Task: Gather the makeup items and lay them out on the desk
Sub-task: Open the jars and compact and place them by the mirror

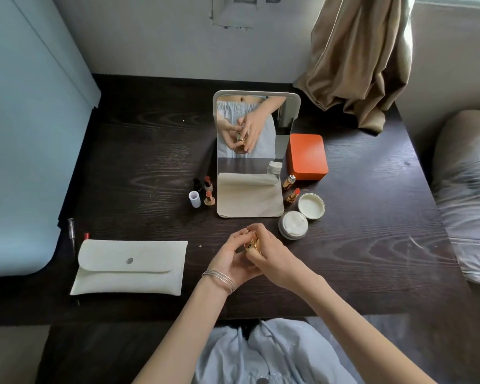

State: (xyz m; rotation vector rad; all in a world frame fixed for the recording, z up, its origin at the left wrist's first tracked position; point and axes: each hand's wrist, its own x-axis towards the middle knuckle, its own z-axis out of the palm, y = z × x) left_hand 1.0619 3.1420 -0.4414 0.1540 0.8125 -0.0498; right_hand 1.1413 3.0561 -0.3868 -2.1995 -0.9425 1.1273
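The left hand and right hand are both curling their fingers around a small shiny gold lipstick tube, holding it just above the dark wooden desk, near the standing white mirror.

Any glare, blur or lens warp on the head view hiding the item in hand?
Head view: wide-angle warp bends the desk edges; daylight from upper right, no glare; left hand and right hand mostly cover the gold item; mirror reflects them sharply.
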